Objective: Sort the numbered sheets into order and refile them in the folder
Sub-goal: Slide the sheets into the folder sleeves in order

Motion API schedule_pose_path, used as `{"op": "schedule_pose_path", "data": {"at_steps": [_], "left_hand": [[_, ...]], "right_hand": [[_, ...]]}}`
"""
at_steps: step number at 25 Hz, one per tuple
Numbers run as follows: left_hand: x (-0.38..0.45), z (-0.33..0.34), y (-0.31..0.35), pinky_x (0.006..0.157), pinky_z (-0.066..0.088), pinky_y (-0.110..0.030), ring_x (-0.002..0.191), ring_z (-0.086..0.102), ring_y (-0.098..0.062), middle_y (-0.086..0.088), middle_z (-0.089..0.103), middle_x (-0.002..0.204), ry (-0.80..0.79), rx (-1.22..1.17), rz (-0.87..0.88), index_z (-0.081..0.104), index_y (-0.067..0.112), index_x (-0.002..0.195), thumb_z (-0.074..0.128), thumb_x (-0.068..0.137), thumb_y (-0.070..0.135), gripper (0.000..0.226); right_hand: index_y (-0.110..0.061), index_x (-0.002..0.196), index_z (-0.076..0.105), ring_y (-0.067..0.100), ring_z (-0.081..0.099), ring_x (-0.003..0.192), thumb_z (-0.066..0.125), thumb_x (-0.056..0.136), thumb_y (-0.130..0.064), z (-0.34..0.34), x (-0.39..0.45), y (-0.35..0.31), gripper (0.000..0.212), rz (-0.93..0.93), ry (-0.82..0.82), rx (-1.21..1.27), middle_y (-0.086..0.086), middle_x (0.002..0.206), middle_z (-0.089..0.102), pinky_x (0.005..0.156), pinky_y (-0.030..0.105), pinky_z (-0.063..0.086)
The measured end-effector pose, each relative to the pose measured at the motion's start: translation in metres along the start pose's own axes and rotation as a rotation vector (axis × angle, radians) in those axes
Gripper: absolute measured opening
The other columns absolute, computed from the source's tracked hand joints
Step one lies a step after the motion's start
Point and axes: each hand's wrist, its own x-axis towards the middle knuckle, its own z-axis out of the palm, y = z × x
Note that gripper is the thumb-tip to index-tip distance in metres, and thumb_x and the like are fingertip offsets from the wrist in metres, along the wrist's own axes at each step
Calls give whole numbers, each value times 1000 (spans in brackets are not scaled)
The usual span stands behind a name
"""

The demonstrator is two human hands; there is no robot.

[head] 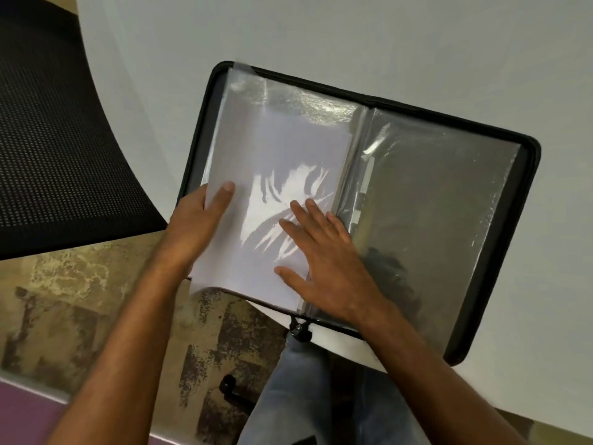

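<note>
The folder (526, 220) lies open on the white table (353, 33), its near left corner hanging past the table edge, over the floor. On its left half sits a white sheet (282, 162) under or in a clear sleeve (288, 94); I cannot tell which, nor read any number on it. The left hand (192, 226) pinches the sheet's left edge, thumb on top and fingers hidden beneath. The right hand (324, 248) rests flat on the sheet near the spine, fingers straight and spread, holding nothing. The right half shows only empty, glossy sleeves (442, 200). The step looks like seating or freeing 1 sheet in its sleeve. To do it well, the flat hand should pin the plastic near the spine while the pinching hand slides the paper straight along the sleeve, not at an angle, since thin paper buckles against clingy film. Pulling the folder fully onto the table would steady it.
</note>
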Motion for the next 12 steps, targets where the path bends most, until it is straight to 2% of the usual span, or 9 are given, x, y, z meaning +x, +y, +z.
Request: {"op": "schedule_pose_path", "data": {"at_steps": [3,5,7,9,12], "left_hand": [[11,12,-26,82,51,-37,103,64,-23,0,67,117,241,422,131,64,14,130,57,102,51,47],[16,20,-38,81,55,-46,105,63,-32,-10,65,114,379,551,152,64,10,118,61,100,49,44],[15,29,-40,88,53,-50,114,59,-35,-12,61,123,479,583,166,58,9,125,66,97,45,46],[13,38,-38,98,48,-53,127,52,-35,-13,54,140,559,626,201,47,11,142,72,93,41,63],[6,56,-35,113,32,-55,148,32,-36,-15,31,163,577,752,268,25,12,159,70,91,40,86]], "right_hand": [[-26,161,34,16,0,161,52,103,-48,16,-1,8,65,-43,106,-99,-2,174,13,129,47,11],[-25,159,38,17,5,161,52,103,-47,21,1,7,61,-53,154,-120,-1,173,17,129,46,13],[-25,159,39,18,6,161,51,104,-47,24,2,7,61,-63,162,-138,0,172,18,130,45,11],[-24,159,39,18,6,161,53,104,-45,24,-3,10,60,-57,182,-127,1,172,19,130,43,10],[-21,157,42,19,7,161,59,102,-40,22,-17,20,60,-16,266,-100,2,171,22,130,44,13]]}}
